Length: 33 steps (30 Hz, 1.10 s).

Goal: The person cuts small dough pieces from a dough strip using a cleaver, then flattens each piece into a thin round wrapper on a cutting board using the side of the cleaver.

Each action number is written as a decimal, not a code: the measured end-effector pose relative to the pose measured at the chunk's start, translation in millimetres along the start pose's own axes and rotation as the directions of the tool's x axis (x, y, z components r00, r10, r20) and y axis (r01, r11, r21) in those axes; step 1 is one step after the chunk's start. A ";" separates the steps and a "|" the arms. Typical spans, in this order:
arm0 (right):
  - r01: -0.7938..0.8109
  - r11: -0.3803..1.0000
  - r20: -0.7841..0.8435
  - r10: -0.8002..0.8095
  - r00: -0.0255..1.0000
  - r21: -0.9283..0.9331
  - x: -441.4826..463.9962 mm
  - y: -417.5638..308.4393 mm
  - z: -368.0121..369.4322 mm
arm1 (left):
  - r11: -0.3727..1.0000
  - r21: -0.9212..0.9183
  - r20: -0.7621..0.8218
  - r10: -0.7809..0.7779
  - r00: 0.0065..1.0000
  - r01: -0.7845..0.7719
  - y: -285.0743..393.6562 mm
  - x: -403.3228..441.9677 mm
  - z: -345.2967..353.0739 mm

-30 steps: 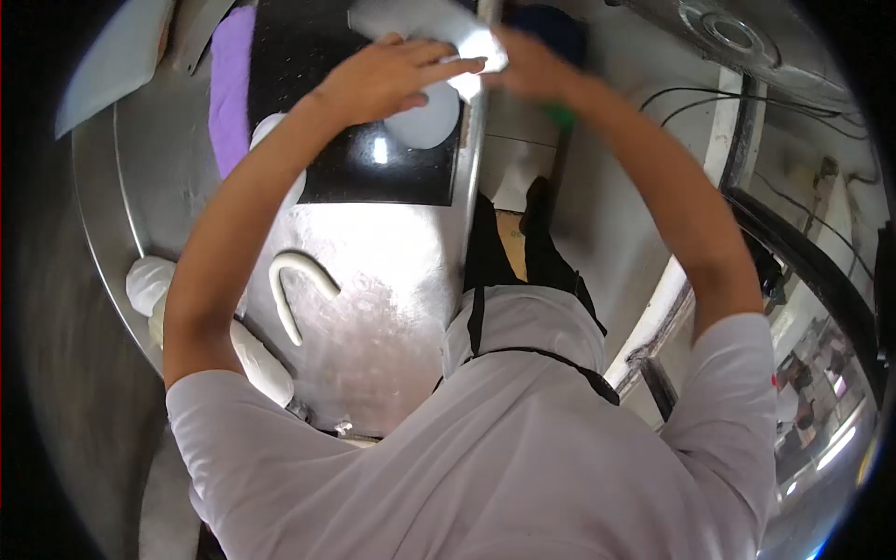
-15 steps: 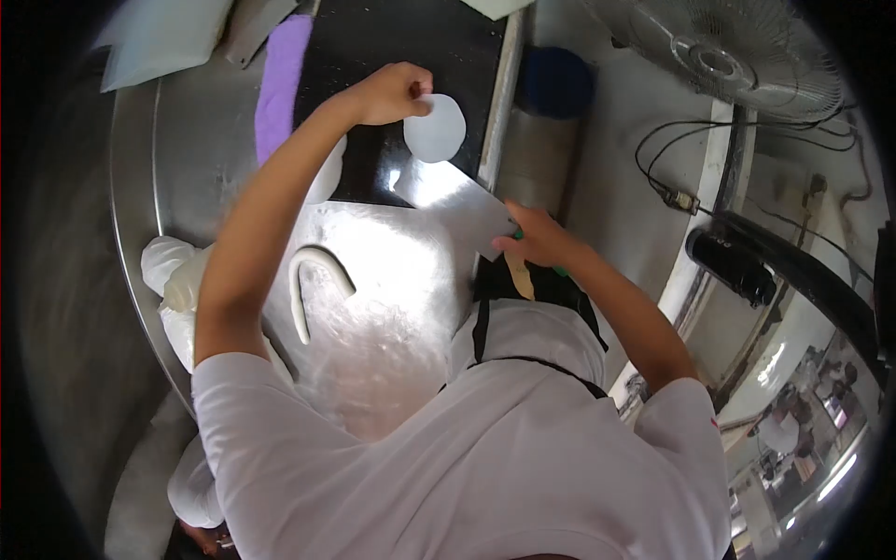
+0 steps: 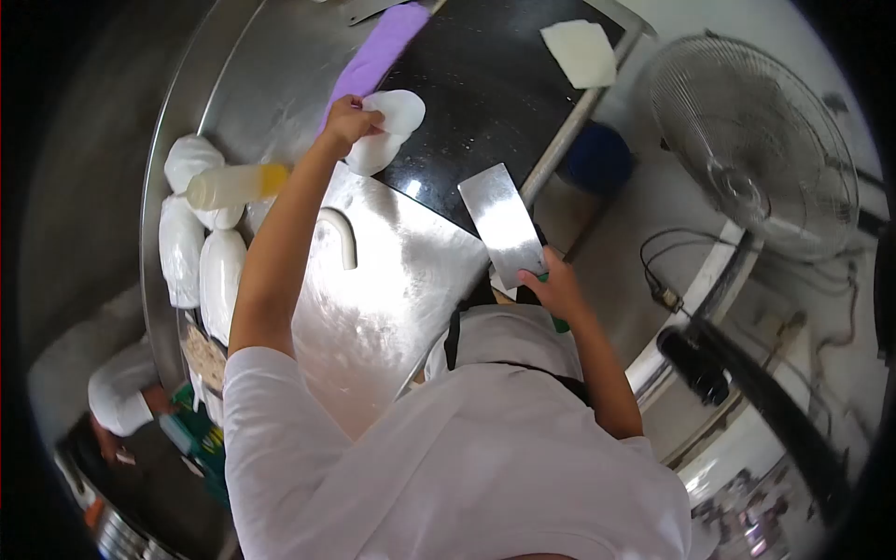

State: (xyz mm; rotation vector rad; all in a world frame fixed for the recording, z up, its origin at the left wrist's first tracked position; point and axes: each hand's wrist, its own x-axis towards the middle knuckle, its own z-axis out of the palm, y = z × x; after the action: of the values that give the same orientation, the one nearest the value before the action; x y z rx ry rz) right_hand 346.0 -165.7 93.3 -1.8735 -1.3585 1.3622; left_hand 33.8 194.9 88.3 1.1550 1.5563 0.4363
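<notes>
My left hand (image 3: 353, 123) pinches the edge of a thin round dough wrapper (image 3: 401, 110). This wrapper overlaps other white dough rounds (image 3: 373, 155) at the left edge of the black board (image 3: 476, 103). In my right hand (image 3: 560, 287) is a cleaver with a broad, shiny blade (image 3: 504, 219) and a green handle mostly hidden by the fingers. The blade lies over the board's near right corner. A curved rope of white dough (image 3: 345, 238) rests on the metal tabletop (image 3: 401, 299), partly behind my left forearm.
A purple cloth-like strip (image 3: 383, 51) runs along the board's left side. A bottle of yellow liquid (image 3: 238, 187) stands by white wrapped bundles (image 3: 180, 252). A pale sheet (image 3: 581, 54) lies on the board's far corner. A fan (image 3: 756, 140) stands right; another person's sleeve (image 3: 121, 387) shows lower left.
My left hand has carried the wrapper left, from above the cleaver blade to the other rounds. The cleaver has drawn back from the wrapper. The camera view has turned.
</notes>
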 end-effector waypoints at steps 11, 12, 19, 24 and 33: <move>0.203 0.979 0.263 -0.198 0.944 0.009 101.3 -8.2 -90.5 | 0.806 0.580 -0.706 0.426 0.565 0.118 -147.1 -183.3 21.7; 0.221 0.975 0.296 -0.219 0.930 0.027 107.3 -17.2 -95.2 | 0.820 0.547 -0.708 0.349 0.613 0.165 -151.2 -203.9 36.4; 0.525 0.821 0.509 -0.361 0.781 -0.225 125.9 -89.9 -37.0 | 0.945 0.325 -0.743 0.275 0.610 -0.030 -186.8 -242.9 45.1; 0.701 0.646 0.643 -0.405 0.650 -0.302 124.0 -134.7 36.1 | 0.960 0.208 -0.730 0.280 0.623 -0.188 -214.1 -266.0 39.3; 0.675 0.493 0.660 -0.241 0.712 -0.548 101.8 -163.3 81.9 | 0.862 0.391 -0.636 0.506 0.582 -0.322 -235.7 -252.7 8.9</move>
State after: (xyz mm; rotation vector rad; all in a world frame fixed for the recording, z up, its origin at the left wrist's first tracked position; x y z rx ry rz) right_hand 202.5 -22.2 143.8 -1.3018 -2.8695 1.0447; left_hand -79.4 -128.0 38.8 1.6786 2.0412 1.1787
